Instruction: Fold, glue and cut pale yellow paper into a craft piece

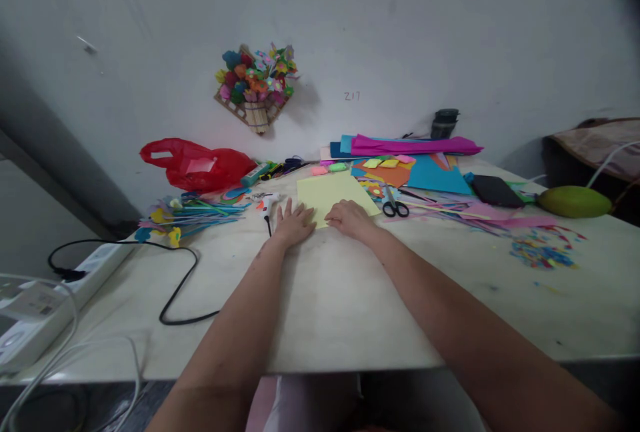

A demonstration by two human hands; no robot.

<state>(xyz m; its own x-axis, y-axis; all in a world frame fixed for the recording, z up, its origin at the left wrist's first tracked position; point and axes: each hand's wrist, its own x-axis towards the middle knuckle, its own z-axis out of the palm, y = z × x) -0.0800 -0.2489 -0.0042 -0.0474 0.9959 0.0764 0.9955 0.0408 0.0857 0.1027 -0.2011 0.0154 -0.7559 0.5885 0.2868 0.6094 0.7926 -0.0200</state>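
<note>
A pale yellow sheet of paper (333, 189) lies on the table before me. My left hand (294, 224) rests flat with its fingers spread, its fingertips on the sheet's near left corner. At the near edge, my right hand (349, 219) has its fingers curled and pressed together on the paper. Just right of the sheet lie black-handled scissors (395, 208). A white glue gun (271, 200) lies beyond my left hand, partly hidden by it.
Paper flowers (173, 219) and a red plastic bag (197, 165) lie left, near a black cord (175, 292) and a power strip (95, 269). Coloured sheets (440, 173), a dark phone (496, 191), a mango-like fruit (575, 201) and paper scraps (543, 250) are right.
</note>
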